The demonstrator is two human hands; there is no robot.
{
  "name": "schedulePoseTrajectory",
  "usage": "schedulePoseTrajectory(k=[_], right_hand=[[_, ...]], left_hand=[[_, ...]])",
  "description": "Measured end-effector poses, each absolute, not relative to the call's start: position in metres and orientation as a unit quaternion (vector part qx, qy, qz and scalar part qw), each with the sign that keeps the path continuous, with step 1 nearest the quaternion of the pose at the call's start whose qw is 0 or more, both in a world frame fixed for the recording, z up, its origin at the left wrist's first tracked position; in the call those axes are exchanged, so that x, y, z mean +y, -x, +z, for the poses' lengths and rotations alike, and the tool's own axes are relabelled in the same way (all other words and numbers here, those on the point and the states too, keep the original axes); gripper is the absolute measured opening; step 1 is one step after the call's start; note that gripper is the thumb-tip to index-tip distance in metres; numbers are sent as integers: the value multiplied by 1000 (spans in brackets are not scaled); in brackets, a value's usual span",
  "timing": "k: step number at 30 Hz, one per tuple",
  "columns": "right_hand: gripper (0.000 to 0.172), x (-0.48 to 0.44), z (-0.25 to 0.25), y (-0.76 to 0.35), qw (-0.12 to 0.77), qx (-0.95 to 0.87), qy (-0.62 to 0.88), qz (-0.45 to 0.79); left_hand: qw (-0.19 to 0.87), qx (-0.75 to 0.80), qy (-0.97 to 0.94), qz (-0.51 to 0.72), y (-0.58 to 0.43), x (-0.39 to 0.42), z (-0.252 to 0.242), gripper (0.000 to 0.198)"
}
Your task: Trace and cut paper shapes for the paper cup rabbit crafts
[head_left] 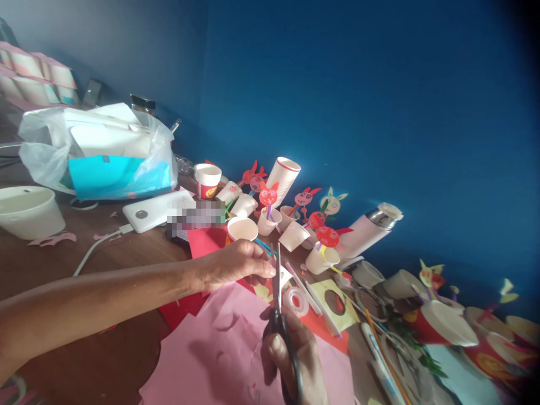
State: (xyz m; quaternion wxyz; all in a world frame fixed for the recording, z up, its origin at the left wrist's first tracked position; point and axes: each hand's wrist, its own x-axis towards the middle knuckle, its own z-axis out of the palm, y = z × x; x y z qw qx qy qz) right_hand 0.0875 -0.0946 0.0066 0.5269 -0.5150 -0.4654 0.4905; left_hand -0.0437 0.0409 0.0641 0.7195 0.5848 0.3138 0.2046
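Observation:
My right hand (295,354) is wrapped round the black handles of a pair of scissors (278,284), whose blades point up and away and stand slightly apart. Just left of the blades, my left hand (247,264) has its thumb and fingers pinched together; whatever they hold is too small to make out. Beneath both hands lie large pink paper sheets (219,343) with curved cuts in them. Red paper (206,242) shows behind my left wrist. A roll of clear tape (296,302) rests just beyond my right hand.
Paper cups (243,229) with red animal-face cutouts (269,194) stand along the blue wall, beside a thermos (367,230). A plastic bag (118,152), a white power bank (158,211) and a large white cup (29,211) are at left. Pencils (386,354) and more cups lie right.

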Motion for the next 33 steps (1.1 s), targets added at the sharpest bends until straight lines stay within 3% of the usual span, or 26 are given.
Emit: schedulePoseTrajectory(k=[7,15,33], right_hand=[[45,-94,8,-88,534,-493,514,456],[50,-92,5,-89,510,-445,508,533],[56,-93,0,-87,513,-455,494,535]], left_hand=[[722,318,-566,240,41,36,60,20],[714,335,-559,257,40,32,65,18],[712,317,-579,237,40,29,60,10]])
